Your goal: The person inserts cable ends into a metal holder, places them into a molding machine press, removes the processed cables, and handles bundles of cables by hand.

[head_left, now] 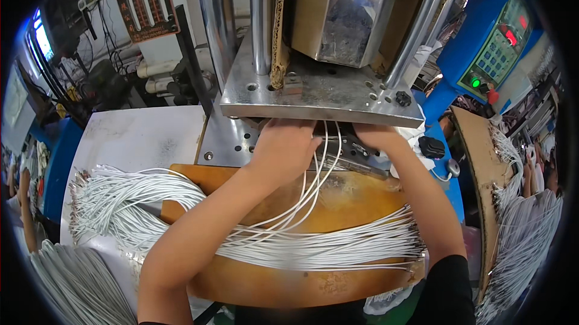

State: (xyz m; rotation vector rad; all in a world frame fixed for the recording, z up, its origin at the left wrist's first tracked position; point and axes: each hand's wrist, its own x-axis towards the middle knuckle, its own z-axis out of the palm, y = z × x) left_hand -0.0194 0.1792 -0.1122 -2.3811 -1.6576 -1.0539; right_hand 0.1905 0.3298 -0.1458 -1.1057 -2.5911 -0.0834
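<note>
My left hand (286, 146) reaches under the steel plate (319, 111) of a press, its thumb close to a few white cables (326, 156) that run up beneath the plate. My right hand (379, 136) reaches in under the same plate's right part; its fingers are hidden there too. What either hand grips cannot be seen. Between the hands lies a dark metal fixture (344, 147) with a long bar (354, 167) along its front. Below them, a thick bundle of white cables (301, 251) stretches across a brown board (344, 204), its right ends tipped with dark terminals.
Looped white cables (120, 201) pile on the pale table at left. Shiny steel columns (260, 23) rise from the plate. A blue control box with a keypad (496, 53) stands at upper right. Cables hang over a cardboard-topped stand (482, 186) at right; more cables (78, 283) lie at lower left.
</note>
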